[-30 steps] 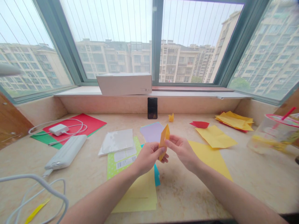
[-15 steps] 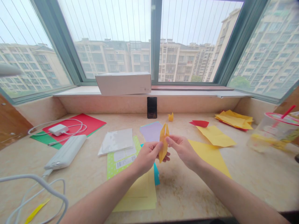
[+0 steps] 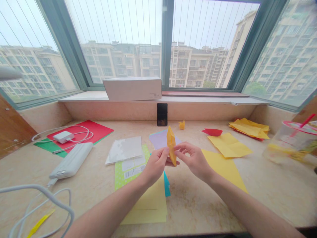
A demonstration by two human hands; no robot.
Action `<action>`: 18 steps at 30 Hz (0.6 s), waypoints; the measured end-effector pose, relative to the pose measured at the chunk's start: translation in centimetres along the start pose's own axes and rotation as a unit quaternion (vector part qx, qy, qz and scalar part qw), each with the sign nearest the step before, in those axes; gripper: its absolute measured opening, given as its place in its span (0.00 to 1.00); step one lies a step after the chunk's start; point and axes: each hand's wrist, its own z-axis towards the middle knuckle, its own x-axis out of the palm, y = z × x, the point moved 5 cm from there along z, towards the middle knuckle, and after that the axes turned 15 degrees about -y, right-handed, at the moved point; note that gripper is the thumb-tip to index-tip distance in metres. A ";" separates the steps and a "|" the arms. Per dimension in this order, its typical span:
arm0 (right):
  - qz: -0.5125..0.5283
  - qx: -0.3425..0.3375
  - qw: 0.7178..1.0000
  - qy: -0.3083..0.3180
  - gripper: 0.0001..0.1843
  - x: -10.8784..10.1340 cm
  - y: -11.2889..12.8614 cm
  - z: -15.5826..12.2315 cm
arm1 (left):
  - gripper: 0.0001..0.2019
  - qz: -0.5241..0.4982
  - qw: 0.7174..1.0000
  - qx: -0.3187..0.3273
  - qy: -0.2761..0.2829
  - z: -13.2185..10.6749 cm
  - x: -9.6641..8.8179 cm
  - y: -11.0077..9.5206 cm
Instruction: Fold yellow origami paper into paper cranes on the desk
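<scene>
Above the mottled counter (image 3: 203, 215) by windows (image 3: 119, 23), left fingers (image 3: 163, 155) clamp folded yellow paper (image 3: 171, 140); grip of right fingers (image 3: 183, 145) is unclear.

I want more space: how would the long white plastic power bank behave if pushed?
The power bank probably slides rather than rolls, lying long and low. Smooth and hard-looking, it seems stiff and perhaps slippery. The white cable plug at its near end might drag.
</scene>
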 end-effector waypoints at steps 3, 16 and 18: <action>0.015 0.006 1.000 0.013 0.10 0.1 -0.2 0.0 | 0.26 0.009 1.000 0.013 0.000 0.0 -0.1 -0.1; 0.160 0.094 0.982 0.034 0.18 1.0 -0.8 -0.3 | 0.22 0.012 1.000 0.016 0.004 0.0 0.0 0.0; 0.163 0.095 0.982 0.030 0.17 0.8 -1.0 -0.2 | 0.22 -0.004 1.000 0.005 -0.002 0.0 -0.1 0.1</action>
